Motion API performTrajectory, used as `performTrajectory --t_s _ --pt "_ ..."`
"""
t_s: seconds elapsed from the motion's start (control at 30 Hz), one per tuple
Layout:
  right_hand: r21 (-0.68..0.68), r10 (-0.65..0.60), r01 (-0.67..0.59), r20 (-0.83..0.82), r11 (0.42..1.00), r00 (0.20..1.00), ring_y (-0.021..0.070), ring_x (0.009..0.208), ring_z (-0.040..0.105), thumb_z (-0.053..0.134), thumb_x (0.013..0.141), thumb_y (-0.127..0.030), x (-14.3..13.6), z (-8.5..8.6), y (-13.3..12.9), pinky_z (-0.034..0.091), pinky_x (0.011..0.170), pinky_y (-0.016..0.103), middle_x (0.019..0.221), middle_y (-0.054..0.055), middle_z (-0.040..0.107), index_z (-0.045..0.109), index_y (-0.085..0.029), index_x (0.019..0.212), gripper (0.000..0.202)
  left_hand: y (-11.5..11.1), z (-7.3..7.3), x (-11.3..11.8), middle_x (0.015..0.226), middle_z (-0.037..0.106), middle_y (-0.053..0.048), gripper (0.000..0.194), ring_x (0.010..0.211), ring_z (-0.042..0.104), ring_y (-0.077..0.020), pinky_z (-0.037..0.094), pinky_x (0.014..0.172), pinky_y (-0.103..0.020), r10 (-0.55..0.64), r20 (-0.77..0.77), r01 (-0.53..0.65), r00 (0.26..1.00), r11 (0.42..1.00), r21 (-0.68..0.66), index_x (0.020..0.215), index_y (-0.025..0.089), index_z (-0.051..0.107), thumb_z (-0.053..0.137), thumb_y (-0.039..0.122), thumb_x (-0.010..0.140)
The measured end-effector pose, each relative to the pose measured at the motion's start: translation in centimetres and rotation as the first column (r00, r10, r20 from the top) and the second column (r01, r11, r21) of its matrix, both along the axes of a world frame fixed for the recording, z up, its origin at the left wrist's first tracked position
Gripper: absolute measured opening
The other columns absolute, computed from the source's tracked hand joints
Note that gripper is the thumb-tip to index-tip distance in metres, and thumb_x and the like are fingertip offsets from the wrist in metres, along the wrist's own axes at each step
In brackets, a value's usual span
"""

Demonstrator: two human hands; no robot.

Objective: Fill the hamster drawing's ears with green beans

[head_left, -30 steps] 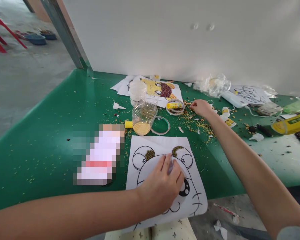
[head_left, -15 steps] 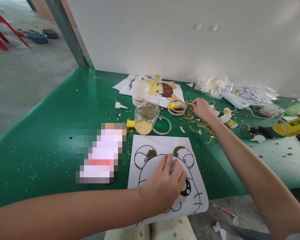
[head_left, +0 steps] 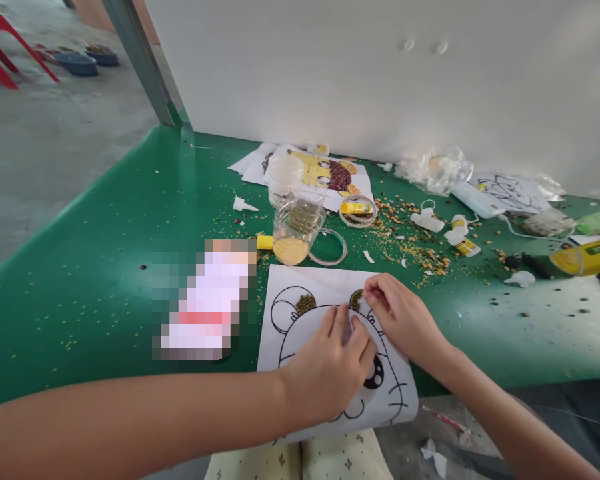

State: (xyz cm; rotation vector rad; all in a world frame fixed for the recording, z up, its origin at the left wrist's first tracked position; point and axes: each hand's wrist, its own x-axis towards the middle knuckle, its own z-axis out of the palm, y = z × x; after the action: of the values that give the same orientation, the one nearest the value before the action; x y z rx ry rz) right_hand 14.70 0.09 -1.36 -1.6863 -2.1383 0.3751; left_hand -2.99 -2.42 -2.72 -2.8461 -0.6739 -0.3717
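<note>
A sheet of paper with an outlined animal face (head_left: 305,340) lies at the front edge of the green table. Dark green beans fill part of its left ear (head_left: 306,305), and a smaller bean patch (head_left: 355,300) follows the inside of the right ear. My left hand (head_left: 327,367) rests palm down on the forehead, fingers stretched out and slightly apart, covering one eye. Over the right ear, my right hand (head_left: 403,317) has thumb and fingers pinched together; whatever they hold is too small or hidden to see.
Beyond the paper stand clear plastic jars (head_left: 291,250), a green ring (head_left: 344,248) and a yellow glue stick (head_left: 356,209) in a round lid. Loose seeds (head_left: 423,257) and small glue bottles (head_left: 460,237) lie right. A blurred-out rectangular object (head_left: 207,300) is left. A white panel (head_left: 305,67) rises behind.
My right hand has come back from the loose seeds beside the round lid to the drawing's right ear, fingers pinched. My left hand stays on the paper.
</note>
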Motion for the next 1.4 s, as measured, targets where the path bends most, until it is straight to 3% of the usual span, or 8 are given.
performTrajectory --t_s 0.53,0.97,1.23,1.4 --pt "-0.149 -0.065 0.039 -0.173 0.988 0.983 0.0123 0.066 0.049 0.048 0.086 -0.025 0.5 -0.5 -0.2 0.039 0.060 0.025 0.076 -0.001 0.056 0.054 -0.021 0.078 0.011 0.0 0.1 0.0 0.114 0.055 -0.021 0.039 0.111 0.052 -0.0409 0.041 0.093 -0.049 -0.006 -0.002 0.006 1.000 1.000 -0.010 0.112 0.001 0.054 0.037 0.020 0.083" --pt "-0.114 -0.002 0.007 0.040 0.993 0.999 0.0133 0.070 0.051 0.045 0.086 -0.021 -0.2 0.1 0.0 0.037 0.063 0.025 0.076 -0.001 0.057 0.050 -0.020 0.076 0.011 0.0 0.1 0.0 0.113 0.056 -0.021 0.038 0.110 0.053 -0.0407 0.041 0.093 -0.048 -0.004 0.008 0.004 1.000 1.000 -0.006 0.111 0.002 0.055 0.038 0.020 0.082" --pt "-0.024 0.011 -0.005 0.215 1.000 0.977 0.0152 0.070 0.052 0.044 0.083 -0.019 -0.8 0.2 0.2 0.037 0.061 0.027 0.074 0.001 0.058 0.050 -0.019 0.074 0.011 0.0 0.0 0.1 0.112 0.058 -0.019 0.039 0.109 0.054 -0.0396 0.043 0.091 -0.047 -0.003 0.014 0.003 1.000 1.000 0.004 0.112 0.002 0.055 0.038 0.020 0.082" --pt "-0.054 0.042 -0.034 0.140 0.998 0.989 0.0137 0.067 0.052 0.048 0.084 -0.021 0.2 0.9 0.7 0.038 0.059 0.025 0.073 0.000 0.058 0.052 -0.020 0.074 0.011 0.0 0.1 0.0 0.114 0.057 -0.019 0.038 0.109 0.054 -0.0395 0.042 0.091 -0.048 0.006 0.008 -0.006 1.000 1.000 0.003 0.111 0.003 0.055 0.037 0.020 0.083"
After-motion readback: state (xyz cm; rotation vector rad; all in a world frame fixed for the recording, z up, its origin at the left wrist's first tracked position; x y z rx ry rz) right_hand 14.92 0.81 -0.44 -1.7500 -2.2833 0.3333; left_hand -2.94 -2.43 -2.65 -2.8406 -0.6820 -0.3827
